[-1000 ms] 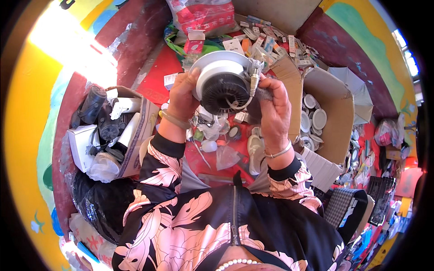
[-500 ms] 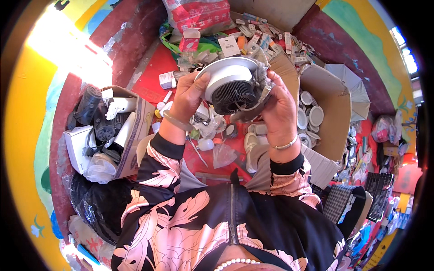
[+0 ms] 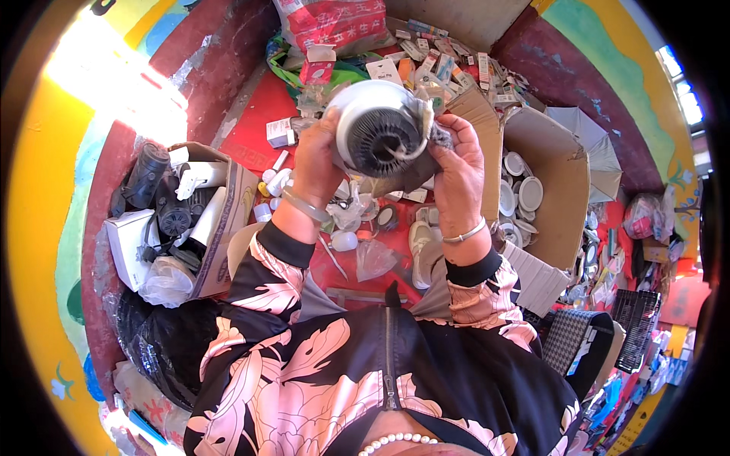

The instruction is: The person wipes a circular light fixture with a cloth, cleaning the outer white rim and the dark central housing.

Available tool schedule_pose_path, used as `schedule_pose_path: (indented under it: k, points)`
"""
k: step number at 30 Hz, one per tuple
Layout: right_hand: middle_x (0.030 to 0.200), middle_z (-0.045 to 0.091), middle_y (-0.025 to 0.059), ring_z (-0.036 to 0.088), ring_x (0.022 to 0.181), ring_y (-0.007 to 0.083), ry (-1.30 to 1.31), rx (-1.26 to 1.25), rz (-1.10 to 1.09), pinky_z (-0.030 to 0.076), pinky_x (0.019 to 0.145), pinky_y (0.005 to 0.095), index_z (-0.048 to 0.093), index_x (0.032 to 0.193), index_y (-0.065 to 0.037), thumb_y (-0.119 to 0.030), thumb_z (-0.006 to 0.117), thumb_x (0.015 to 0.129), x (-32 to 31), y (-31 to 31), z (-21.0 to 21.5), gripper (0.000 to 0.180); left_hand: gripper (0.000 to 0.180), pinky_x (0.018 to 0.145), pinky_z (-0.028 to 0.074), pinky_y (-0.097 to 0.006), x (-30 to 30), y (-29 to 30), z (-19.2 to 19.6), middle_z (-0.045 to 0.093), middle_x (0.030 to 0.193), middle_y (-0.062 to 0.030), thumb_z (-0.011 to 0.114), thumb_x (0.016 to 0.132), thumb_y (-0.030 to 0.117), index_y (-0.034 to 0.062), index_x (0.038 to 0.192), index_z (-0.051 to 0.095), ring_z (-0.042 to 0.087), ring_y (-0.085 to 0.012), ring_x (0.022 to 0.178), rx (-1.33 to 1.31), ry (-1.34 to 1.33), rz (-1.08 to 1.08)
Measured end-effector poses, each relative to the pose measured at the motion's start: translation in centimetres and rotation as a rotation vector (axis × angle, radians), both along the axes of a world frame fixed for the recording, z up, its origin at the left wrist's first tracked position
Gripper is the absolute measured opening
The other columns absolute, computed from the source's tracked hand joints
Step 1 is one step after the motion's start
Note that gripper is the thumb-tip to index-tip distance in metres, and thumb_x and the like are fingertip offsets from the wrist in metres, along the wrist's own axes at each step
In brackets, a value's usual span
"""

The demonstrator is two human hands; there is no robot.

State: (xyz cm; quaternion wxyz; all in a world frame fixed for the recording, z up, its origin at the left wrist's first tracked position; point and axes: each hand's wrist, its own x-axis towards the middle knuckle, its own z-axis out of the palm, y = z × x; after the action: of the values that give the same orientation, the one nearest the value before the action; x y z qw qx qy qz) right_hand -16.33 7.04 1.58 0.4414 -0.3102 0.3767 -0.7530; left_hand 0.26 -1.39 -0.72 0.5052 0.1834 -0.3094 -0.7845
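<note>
What looks like a round lamp is held up, toward twelve o'clock from the middle of the view. It looks hard and stiff, and maybe a bit heavy at its dark fins. The smooth white rim might slip, so it needs a firm hold at nine and three. The pale wire could break if tugged.

At the lamp's eight o'clock, the left hand is clamped on its edge. At four, the right hand is pinched on a soft gray scrap beside it.

Farther out, a box of white discs sits past three. Another box is at eight. Small packs lie past one.
</note>
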Motion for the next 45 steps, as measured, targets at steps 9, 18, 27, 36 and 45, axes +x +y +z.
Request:
schedule_pose_path:
  k: [9,18,27,36,45]
  points:
    - [0.105,0.062,0.0093,0.060,0.095,0.0187,-0.133,0.031,-0.108,0.049,0.087,0.0317,0.057,0.112,-0.001,0.001,0.051,0.088,-5.2,-0.4,0.6,0.025,0.036,0.071,0.051,-0.026,0.9,-0.9,1.3,0.065,0.095,-0.0088,0.051,0.095,0.026,-0.0071,0.107,0.060,0.062,-0.0136,0.080,-0.116,-0.188,0.182]
    - [0.109,0.062,0.0075,0.057,0.106,0.0166,0.617,0.060,-0.164,0.044,0.091,0.0296,0.058,0.116,-0.005,-0.008,0.051,0.093,-0.6,-0.3,1.2,0.024,0.031,0.050,0.041,-0.025,-1.0,1.0,-0.4,0.058,0.063,0.0001,0.052,0.093,0.027,-0.0007,0.094,0.065,0.050,-0.0055,0.056,-0.588,-0.654,0.164]
    - [0.108,0.063,0.0143,0.056,0.106,0.0320,1.428,-0.205,-0.154,0.043,0.090,0.0392,0.062,0.103,-0.005,-0.004,0.055,0.083,2.1,-0.2,1.5,0.021,0.029,0.053,0.043,-0.027,-0.6,0.1,-2.2,0.058,0.062,-0.0033,0.045,0.092,0.020,-0.0008,0.095,0.065,0.049,-0.0084,0.057,-0.515,-0.631,0.150]
    - [0.112,0.062,0.0130,0.054,0.114,0.0302,1.455,-0.195,-0.127,0.041,0.096,0.0412,0.063,0.102,-0.005,0.000,0.055,0.081,1.7,0.1,1.3,0.024,0.029,0.054,0.043,-0.028,-0.5,0.5,-0.3,0.058,0.063,-0.0066,0.051,0.092,0.024,-0.0019,0.093,0.064,0.051,-0.0106,0.057,-0.561,-0.713,0.114]
    - [0.101,0.065,0.0080,0.061,0.093,0.0185,0.411,0.192,-0.227,0.047,0.081,0.0262,0.062,0.107,-0.001,-0.004,0.051,0.090,-2.9,-1.5,-0.8,0.020,0.037,0.060,0.043,-0.025,-0.1,0.1,-1.1,0.061,0.075,-0.0013,0.049,0.095,0.029,-0.0053,0.095,0.064,0.052,-0.0061,0.068,-0.286,-0.557,0.043]
